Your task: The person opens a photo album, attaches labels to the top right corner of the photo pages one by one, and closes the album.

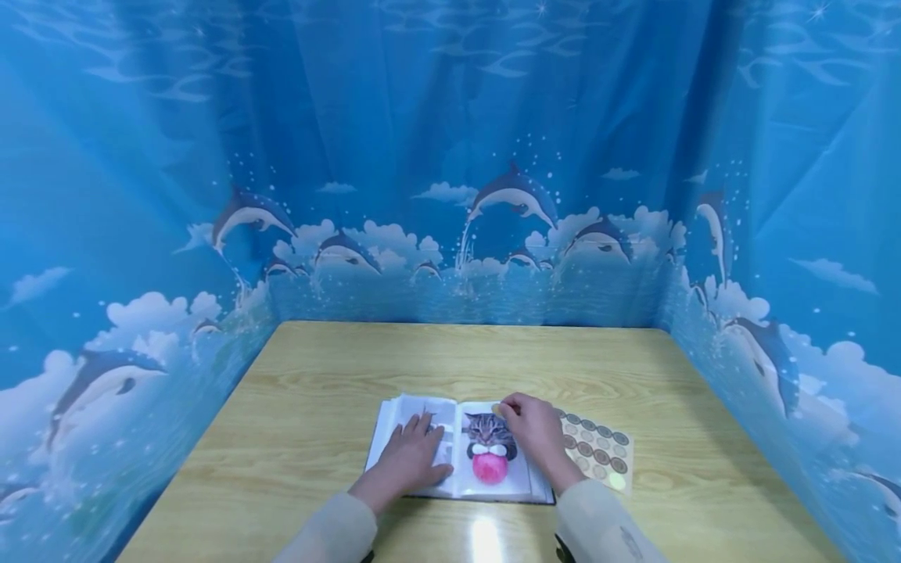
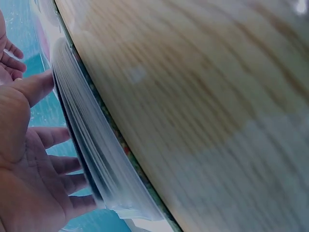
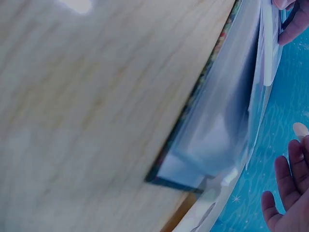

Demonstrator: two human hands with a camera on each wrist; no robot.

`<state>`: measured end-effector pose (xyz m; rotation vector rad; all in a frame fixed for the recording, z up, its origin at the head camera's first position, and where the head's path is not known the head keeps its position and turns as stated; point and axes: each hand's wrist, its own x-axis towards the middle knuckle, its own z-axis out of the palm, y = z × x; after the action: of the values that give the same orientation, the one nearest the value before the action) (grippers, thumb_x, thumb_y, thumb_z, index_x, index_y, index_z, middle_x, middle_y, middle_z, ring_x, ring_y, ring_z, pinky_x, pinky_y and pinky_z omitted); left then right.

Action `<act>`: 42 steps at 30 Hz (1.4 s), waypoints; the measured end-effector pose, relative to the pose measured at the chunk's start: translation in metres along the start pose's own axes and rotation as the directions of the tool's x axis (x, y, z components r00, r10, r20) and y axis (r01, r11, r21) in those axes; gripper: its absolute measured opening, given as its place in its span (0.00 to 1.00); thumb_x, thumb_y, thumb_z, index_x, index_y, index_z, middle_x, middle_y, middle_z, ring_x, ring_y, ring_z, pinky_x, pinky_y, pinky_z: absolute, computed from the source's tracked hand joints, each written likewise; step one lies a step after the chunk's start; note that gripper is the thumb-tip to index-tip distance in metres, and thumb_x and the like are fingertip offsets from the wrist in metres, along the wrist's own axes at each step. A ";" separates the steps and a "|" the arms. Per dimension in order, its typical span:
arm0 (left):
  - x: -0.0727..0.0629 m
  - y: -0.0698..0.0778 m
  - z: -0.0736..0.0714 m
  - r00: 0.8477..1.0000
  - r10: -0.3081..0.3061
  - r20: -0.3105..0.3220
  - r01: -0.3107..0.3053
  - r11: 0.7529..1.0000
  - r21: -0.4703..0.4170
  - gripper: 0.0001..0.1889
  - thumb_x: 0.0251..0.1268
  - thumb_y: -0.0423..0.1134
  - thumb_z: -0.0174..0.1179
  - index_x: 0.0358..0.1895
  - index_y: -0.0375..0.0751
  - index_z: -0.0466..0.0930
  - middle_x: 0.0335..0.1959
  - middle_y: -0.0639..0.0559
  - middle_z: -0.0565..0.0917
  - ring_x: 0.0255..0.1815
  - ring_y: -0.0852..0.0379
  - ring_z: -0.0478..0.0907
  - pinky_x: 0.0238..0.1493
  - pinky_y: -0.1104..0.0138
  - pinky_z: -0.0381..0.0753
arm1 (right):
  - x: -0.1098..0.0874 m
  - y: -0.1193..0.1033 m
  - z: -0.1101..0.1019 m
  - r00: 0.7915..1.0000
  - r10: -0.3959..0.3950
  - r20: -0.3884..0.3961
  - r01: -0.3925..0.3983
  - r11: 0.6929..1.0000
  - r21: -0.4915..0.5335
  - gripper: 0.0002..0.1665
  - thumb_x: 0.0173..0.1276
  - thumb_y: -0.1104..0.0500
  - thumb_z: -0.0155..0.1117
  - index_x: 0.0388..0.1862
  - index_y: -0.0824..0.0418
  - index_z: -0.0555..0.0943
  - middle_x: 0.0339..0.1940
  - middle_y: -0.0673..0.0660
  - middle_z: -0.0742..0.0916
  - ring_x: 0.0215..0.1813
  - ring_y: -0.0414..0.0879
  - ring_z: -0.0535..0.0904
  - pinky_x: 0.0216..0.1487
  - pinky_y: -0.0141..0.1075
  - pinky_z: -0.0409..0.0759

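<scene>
An album (image 1: 542, 493) lies open on the table, its thick stack of clear-sleeved pages (image 2: 89, 125) seen edge-on in the left wrist view. My left hand (image 1: 410, 460) rests spread on the left page, over a greyish picture. On the right page is a picture of a tabby cat's face (image 1: 487, 428), with a pink ball shape (image 1: 489, 468) below it. Near that page's top right corner, my right hand (image 1: 536, 430) pinches a small, pale round sticker (image 3: 300, 129) between thumb and fingers. The right wrist view shows its other fingers loosely bent.
Right of the album, partly behind my right wrist, lies a sheet of round stickers (image 1: 600, 452) in dark and pale rows. A wooden table (image 1: 324, 367) carries everything. Blue curtains with dolphins (image 1: 450, 94) hang round its back and sides.
</scene>
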<state>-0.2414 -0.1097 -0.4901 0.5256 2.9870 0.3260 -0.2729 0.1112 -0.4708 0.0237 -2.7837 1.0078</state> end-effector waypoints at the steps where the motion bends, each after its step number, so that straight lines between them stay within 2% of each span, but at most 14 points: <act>1: 0.000 -0.001 0.001 1.000 0.000 0.005 0.000 1.000 -0.003 0.38 0.61 0.59 0.65 0.68 0.38 0.72 0.73 0.33 0.63 0.73 0.33 0.59 0.70 0.39 0.58 | 0.001 -0.002 0.001 1.000 -0.006 0.003 0.006 1.000 -0.003 0.07 0.68 0.55 0.66 0.39 0.56 0.87 0.31 0.48 0.87 0.32 0.41 0.79 0.38 0.41 0.80; 6: -0.001 -0.006 0.004 1.000 0.005 0.012 -0.004 0.999 -0.033 0.39 0.60 0.59 0.65 0.69 0.38 0.71 0.73 0.33 0.64 0.73 0.33 0.59 0.69 0.37 0.59 | 0.007 -0.011 0.007 0.998 -0.053 0.020 0.054 0.998 -0.025 0.07 0.69 0.54 0.65 0.40 0.54 0.87 0.33 0.48 0.87 0.35 0.43 0.81 0.44 0.45 0.81; 13: -0.005 -0.009 0.004 0.999 0.030 -0.016 -0.031 0.999 -0.036 0.39 0.59 0.59 0.67 0.67 0.37 0.72 0.71 0.32 0.66 0.72 0.32 0.61 0.67 0.36 0.62 | 0.017 -0.016 0.014 0.996 -0.090 0.028 0.091 0.996 -0.024 0.06 0.70 0.55 0.65 0.39 0.54 0.87 0.30 0.46 0.87 0.34 0.42 0.80 0.43 0.44 0.81; 19: -0.006 -0.009 0.004 1.000 0.024 -0.004 -0.024 0.998 -0.052 0.39 0.59 0.59 0.67 0.68 0.38 0.72 0.72 0.32 0.65 0.72 0.32 0.60 0.68 0.37 0.61 | 0.026 -0.020 0.020 0.992 -0.129 0.001 0.129 0.991 -0.025 0.07 0.69 0.55 0.65 0.38 0.55 0.88 0.30 0.48 0.87 0.35 0.45 0.81 0.43 0.45 0.81; 22: -0.004 -0.009 0.005 1.000 0.017 0.006 -0.017 0.999 -0.048 0.39 0.59 0.60 0.66 0.68 0.39 0.72 0.72 0.33 0.65 0.73 0.33 0.60 0.68 0.38 0.61 | 0.030 -0.022 0.024 0.986 -0.167 0.003 0.167 0.985 -0.047 0.07 0.69 0.55 0.66 0.37 0.55 0.88 0.31 0.48 0.88 0.35 0.46 0.83 0.42 0.46 0.81; 29: -0.003 -0.007 0.005 0.999 -0.005 0.039 0.006 1.000 -0.026 0.40 0.60 0.62 0.64 0.70 0.40 0.70 0.73 0.35 0.63 0.74 0.35 0.58 0.70 0.39 0.59 | 0.035 -0.029 0.040 0.981 -0.190 0.049 0.193 0.978 -0.081 0.07 0.69 0.55 0.65 0.38 0.54 0.88 0.33 0.48 0.88 0.37 0.47 0.84 0.43 0.46 0.82; 37: -0.008 -0.009 0.007 0.999 0.040 0.022 -0.041 0.999 0.024 0.39 0.64 0.61 0.61 0.70 0.38 0.68 0.73 0.33 0.63 0.73 0.33 0.59 0.69 0.38 0.61 | 0.038 -0.033 0.050 0.972 -0.223 0.077 0.232 0.963 -0.137 0.08 0.70 0.54 0.64 0.37 0.55 0.87 0.33 0.49 0.88 0.36 0.47 0.83 0.44 0.46 0.82; 42: -0.006 -0.009 0.009 0.999 0.033 0.023 -0.033 0.999 0.020 0.39 0.64 0.61 0.61 0.70 0.39 0.69 0.73 0.33 0.63 0.73 0.33 0.59 0.69 0.38 0.60 | 0.040 -0.032 0.058 0.963 -0.258 0.075 0.267 0.951 -0.157 0.07 0.68 0.55 0.65 0.35 0.55 0.87 0.32 0.49 0.88 0.35 0.49 0.84 0.43 0.48 0.81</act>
<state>-0.2375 -0.1187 -0.5010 0.5768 2.9659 0.2907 -0.3197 0.0516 -0.4874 0.3932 -2.8048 0.7185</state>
